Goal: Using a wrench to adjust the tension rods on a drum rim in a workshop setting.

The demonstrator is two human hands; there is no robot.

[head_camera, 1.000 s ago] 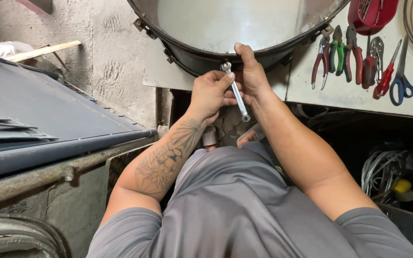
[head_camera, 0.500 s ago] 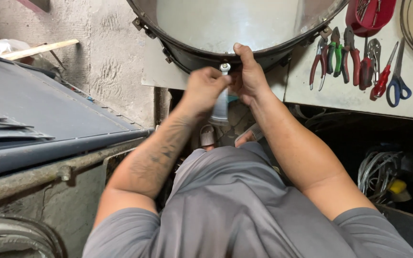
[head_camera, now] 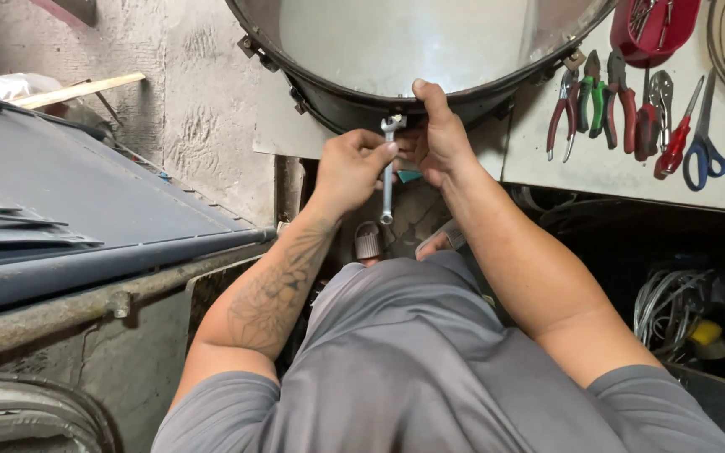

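A large round drum (head_camera: 430, 33) with a pale head and a dark metal hoop lies on the workbench in front of me. My left hand (head_camera: 350, 168) grips a small silver wrench (head_camera: 388, 172), which hangs nearly upright with its open jaw at a lug on the hoop's near edge. My right hand (head_camera: 434, 138) clasps the hoop beside that lug, thumb up over the rim, fingers curled underneath. The two hands touch each other at the wrench.
Pliers (head_camera: 568, 109), cutters and red-handled tools (head_camera: 673, 138) lie on the white bench to the right, with blue-handled scissors (head_camera: 702, 155) and a red tray (head_camera: 656, 25). A dark grey slanted panel (head_camera: 69, 201) fills the left. Coiled wire (head_camera: 673, 302) sits below right.
The wrench has swung from a slant toward the lower right to hanging nearly straight down. My left hand shifted slightly left along it; my right hand stayed on the hoop.
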